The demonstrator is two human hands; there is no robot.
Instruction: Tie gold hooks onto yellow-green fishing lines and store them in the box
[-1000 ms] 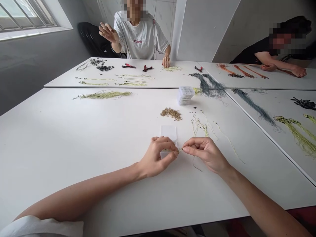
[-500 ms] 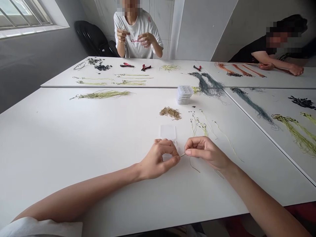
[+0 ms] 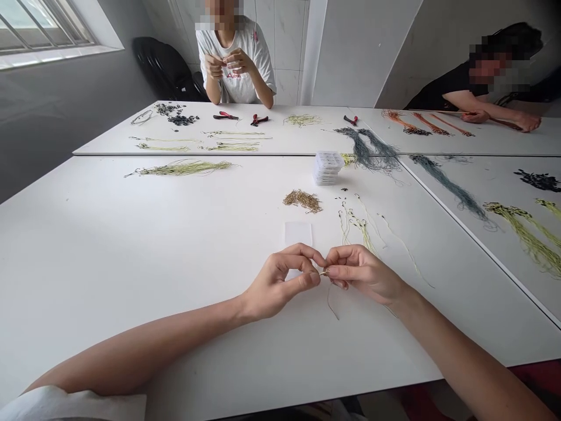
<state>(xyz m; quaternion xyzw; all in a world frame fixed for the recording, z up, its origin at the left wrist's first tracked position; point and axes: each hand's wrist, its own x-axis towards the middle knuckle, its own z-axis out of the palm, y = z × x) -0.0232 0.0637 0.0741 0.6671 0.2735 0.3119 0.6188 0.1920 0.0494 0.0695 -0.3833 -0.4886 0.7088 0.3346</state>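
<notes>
My left hand (image 3: 280, 283) and my right hand (image 3: 363, 272) meet fingertip to fingertip low over the white table (image 3: 109, 251). Both are closed in a pinch on a small gold hook (image 3: 325, 272) with a thin line (image 3: 332, 304) trailing down from it onto the table. A clear flat plastic box (image 3: 298, 234) lies just behind my left hand, partly hidden by the fingers. A pile of gold hooks (image 3: 303, 200) sits farther back. Loose yellow-green lines (image 3: 362, 225) lie right of the box.
A stack of clear boxes (image 3: 328, 167) stands near the table's far edge. Bundles of yellow-green, grey-blue and orange lines, black beads and red pliers (image 3: 259, 120) cover the adjoining tables. A person in a white shirt sits opposite, another in black at the right.
My hands have drawn closer until the fingertips touch, and the trailing line has shifted slightly left. The person opposite lowered a raised hand and brought both hands together at the chest.
</notes>
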